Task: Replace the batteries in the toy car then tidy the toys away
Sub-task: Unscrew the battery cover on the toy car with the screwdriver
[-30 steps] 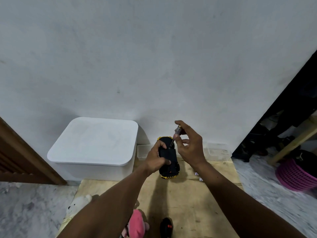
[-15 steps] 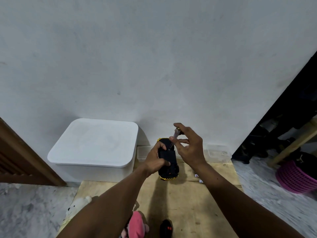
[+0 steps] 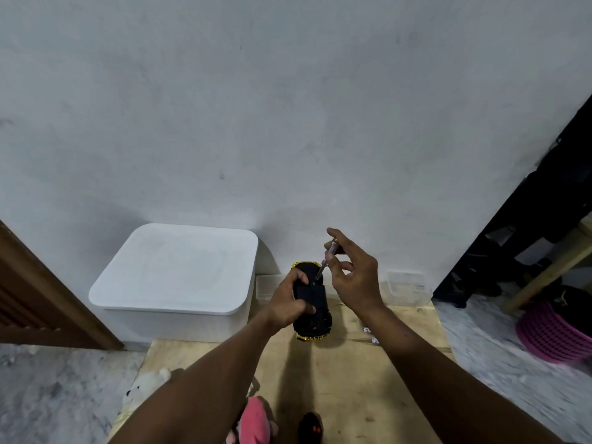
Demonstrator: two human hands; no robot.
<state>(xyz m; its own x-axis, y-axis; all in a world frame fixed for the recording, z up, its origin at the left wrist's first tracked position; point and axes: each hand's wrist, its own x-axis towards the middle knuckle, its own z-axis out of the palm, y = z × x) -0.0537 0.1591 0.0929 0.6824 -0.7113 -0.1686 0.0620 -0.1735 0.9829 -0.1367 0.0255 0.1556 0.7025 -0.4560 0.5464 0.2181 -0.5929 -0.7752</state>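
Toy car [image 3: 315, 326] belly-up over the wooden tabletop [image 3: 352, 379] — left hand [image 3: 288, 304] clasped round its black underside; right hand [image 3: 355, 278] pinching a slim screwdriver [image 3: 321, 271], tilted, tip on the underside by the hatch's far edge; white lidded bin [image 3: 176, 267] at left against the wall; pink plush [image 3: 254, 421] and black remote [image 3: 310, 427] at the near edge.

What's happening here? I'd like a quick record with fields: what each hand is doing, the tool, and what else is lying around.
Left hand: grips the upturned black toy car
Right hand: pinches a thin screwdriver, tip at the car's underside
Surface: wooden board
Nearby: lidded white box, pink plush toy, white plush toy, pink basket
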